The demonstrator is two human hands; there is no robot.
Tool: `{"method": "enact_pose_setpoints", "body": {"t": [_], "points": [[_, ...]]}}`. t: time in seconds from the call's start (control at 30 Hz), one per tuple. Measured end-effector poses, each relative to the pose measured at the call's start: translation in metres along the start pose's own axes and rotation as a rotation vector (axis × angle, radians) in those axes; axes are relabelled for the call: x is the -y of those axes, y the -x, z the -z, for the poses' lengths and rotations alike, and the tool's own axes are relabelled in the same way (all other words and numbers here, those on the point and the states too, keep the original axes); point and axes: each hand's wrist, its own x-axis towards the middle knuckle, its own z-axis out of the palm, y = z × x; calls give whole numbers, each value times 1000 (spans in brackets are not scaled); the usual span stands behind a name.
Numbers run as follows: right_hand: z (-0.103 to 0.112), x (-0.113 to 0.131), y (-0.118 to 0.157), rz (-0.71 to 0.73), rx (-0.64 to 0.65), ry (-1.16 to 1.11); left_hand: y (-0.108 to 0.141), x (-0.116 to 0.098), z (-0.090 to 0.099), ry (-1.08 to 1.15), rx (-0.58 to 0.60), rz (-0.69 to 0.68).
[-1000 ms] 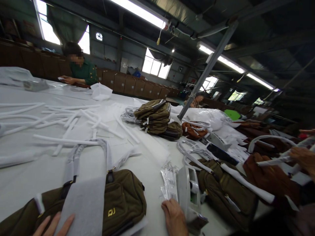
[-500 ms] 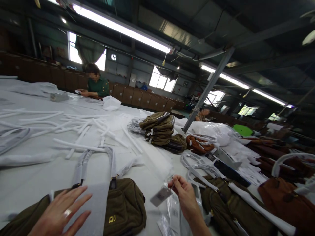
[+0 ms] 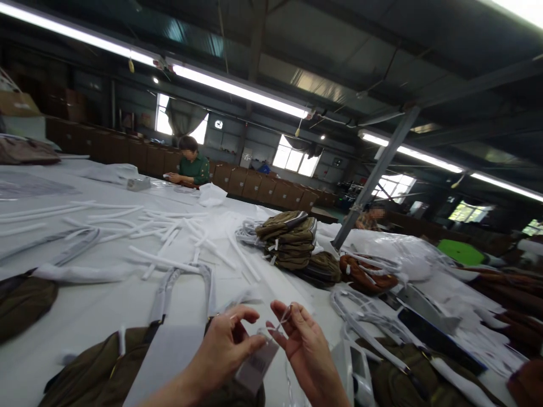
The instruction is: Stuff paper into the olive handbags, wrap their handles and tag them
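Observation:
Just above an olive bag [image 3: 112,362] at the front of the white table, my two hands are close together. My right hand [image 3: 303,342] pinches the thin loop of a tag [image 3: 257,364] that hangs below the fingers. My left hand [image 3: 227,347] is beside the tag, thumb and fingers apart and curved towards the loop; it holds nothing that I can see. A white sheet [image 3: 167,356] lies over the bag's middle, and its wrapped handles [image 3: 207,285] extend back across the table.
White tubes [image 3: 165,263] lie scattered at left. Olive bags [image 3: 288,240] are stacked behind, beside a brown bag [image 3: 365,274] and a metal post [image 3: 373,178]. Another olive bag [image 3: 411,373] is at right. A person in green [image 3: 195,168] sits across the table.
My left hand has moved right, off the bag, to the tag. My right hand has turned, with the tag still hanging from it. The view has shifted left.

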Motion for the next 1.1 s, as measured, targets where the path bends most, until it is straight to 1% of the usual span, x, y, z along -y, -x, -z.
{"method": "enact_pose_setpoints", "body": {"t": [0.07, 0.17, 0.33, 0.47, 0.57, 0.63, 0.7, 0.73, 0.8, 0.87, 0.93, 1.0, 1.07, 1.1], "points": [[-9, -7, 2, -3, -3, -40, 4, 2, -4, 6, 14, -39], [-23, -19, 5, 11, 0, -79, 8, 4, -8, 2, -6, -83], [-42, -34, 9, 49, 12, -60, 5, 8, -4, -80, -49, -59], [-47, -43, 11, 61, 60, -18, 1, 7, 4, -194, -55, -101], [-46, -46, 12, 62, 70, 4, 0, 10, 8, -223, -35, -151], [-43, -45, 11, 65, 72, 21, -2, 13, 10, -203, -16, -153], [-38, -44, 9, 93, 62, 52, -4, 14, 14, -109, 23, -94], [-35, -44, 7, 134, 54, 90, -5, 13, 17, -52, 48, -58], [-28, -47, 3, 263, 59, 248, -7, 6, 22, 32, 112, -15], [-21, -55, -1, 360, 129, 471, -9, -5, 30, 44, 189, -52], [-13, -69, -5, 348, 247, 657, -12, -17, 39, -9, 230, -129], [-2, -82, -7, 283, 311, 790, -17, -25, 52, -54, 199, -170], [14, -90, -8, 253, 323, 933, -22, -28, 67, -37, 130, -161], [22, -91, -8, 267, 316, 998, -25, -28, 75, -23, 109, -150]]}}
